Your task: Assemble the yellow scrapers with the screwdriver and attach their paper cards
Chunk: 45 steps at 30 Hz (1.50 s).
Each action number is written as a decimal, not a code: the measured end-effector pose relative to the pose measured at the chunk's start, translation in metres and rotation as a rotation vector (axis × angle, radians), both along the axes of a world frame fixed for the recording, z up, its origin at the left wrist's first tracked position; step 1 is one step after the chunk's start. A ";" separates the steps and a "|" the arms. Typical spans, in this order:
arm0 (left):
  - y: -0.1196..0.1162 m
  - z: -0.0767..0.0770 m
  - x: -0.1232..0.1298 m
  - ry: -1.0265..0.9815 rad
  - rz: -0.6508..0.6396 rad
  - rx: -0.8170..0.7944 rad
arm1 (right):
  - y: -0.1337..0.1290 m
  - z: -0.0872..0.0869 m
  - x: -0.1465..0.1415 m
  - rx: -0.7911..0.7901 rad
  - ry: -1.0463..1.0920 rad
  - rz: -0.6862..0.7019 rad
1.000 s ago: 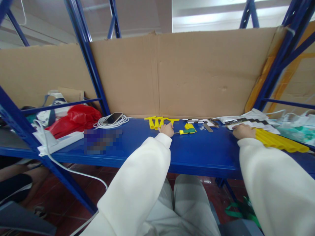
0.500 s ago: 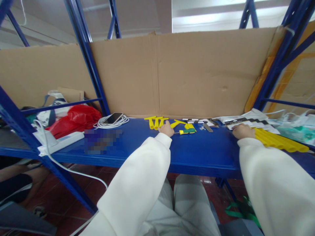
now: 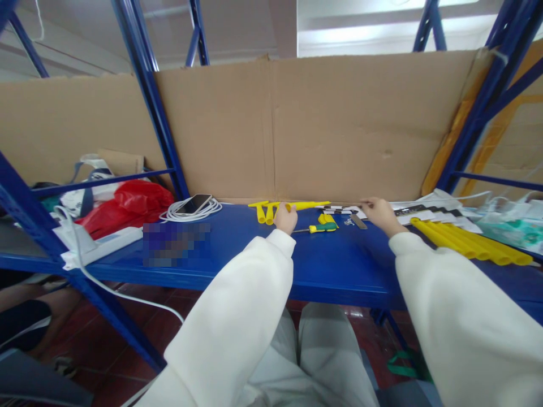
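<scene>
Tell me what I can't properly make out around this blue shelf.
All in the head view:
- Left hand's exact grip: its own fingers hide it, along with parts of the yellow T-shaped pieces.
- Whatever the right hand may be pinching: too small and blurred.
- Small silvery bits: too small to identify.
- Whatever the pixelated patch masks.
- Another person's legs: cut off by the left edge.

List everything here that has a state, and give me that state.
Left hand: fingers bent, at yellow fittings; hold unclear
Right hand: fingers bent, hold unclear
Phone: flat, upper face dark
White cable: coiled under phone
Screwdriver: lying flat
Yellow tubes: lying side by side
Red bag: crumpled
</scene>
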<state>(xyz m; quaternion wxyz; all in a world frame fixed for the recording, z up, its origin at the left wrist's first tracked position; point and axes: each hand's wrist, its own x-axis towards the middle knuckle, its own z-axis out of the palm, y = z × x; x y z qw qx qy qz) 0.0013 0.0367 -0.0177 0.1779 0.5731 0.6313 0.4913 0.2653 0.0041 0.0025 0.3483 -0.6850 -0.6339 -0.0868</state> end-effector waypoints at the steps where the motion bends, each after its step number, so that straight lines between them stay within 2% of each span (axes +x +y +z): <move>1: 0.003 -0.001 0.000 -0.018 -0.041 0.008 | 0.006 0.003 -0.012 0.017 0.065 0.038; 4: 0.006 -0.003 0.001 -0.080 -0.148 0.043 | 0.020 0.008 -0.044 -0.004 0.307 0.083; 6: 0.005 -0.002 0.003 -0.130 -0.217 0.065 | 0.023 0.007 -0.057 -0.041 0.564 0.080; 10: -0.004 0.001 0.011 -0.183 -0.361 0.100 | 0.020 -0.002 -0.058 -0.015 1.012 0.154; 14: -0.014 0.001 0.013 -0.061 -0.525 0.166 | 0.011 -0.005 -0.046 0.072 1.213 0.224; 17: -0.022 0.000 0.009 0.183 -0.506 0.199 | 0.005 -0.005 -0.046 0.092 1.281 0.207; 21: -0.031 0.001 0.003 0.522 -0.400 0.146 | 0.001 -0.006 -0.056 0.090 1.289 0.235; 25: -0.033 0.003 0.002 0.676 -0.374 0.132 | -0.001 -0.008 -0.064 0.029 1.240 0.345; 30: -0.030 0.002 0.001 0.694 -0.407 0.143 | -0.005 -0.010 -0.069 -0.108 1.198 0.419; 35: -0.025 -0.003 0.002 0.623 -0.477 0.196 | -0.009 -0.015 -0.074 -0.297 1.088 0.640; 38: -0.023 -0.004 0.002 0.610 -0.479 0.233 | -0.009 -0.018 -0.074 -0.398 1.010 0.711; 40: -0.022 -0.004 0.001 0.613 -0.481 0.238 | -0.006 -0.018 -0.071 -0.380 0.956 0.687; 42: -0.022 -0.003 0.001 0.611 -0.469 0.230 | -0.003 -0.017 -0.064 -0.287 0.869 0.573; 44: -0.023 -0.003 0.001 0.607 -0.448 0.213 | 0.002 -0.016 -0.053 -0.179 0.704 0.341; 45: -0.023 -0.002 0.000 0.607 -0.437 0.203 | 0.003 -0.016 -0.046 -0.136 0.589 0.182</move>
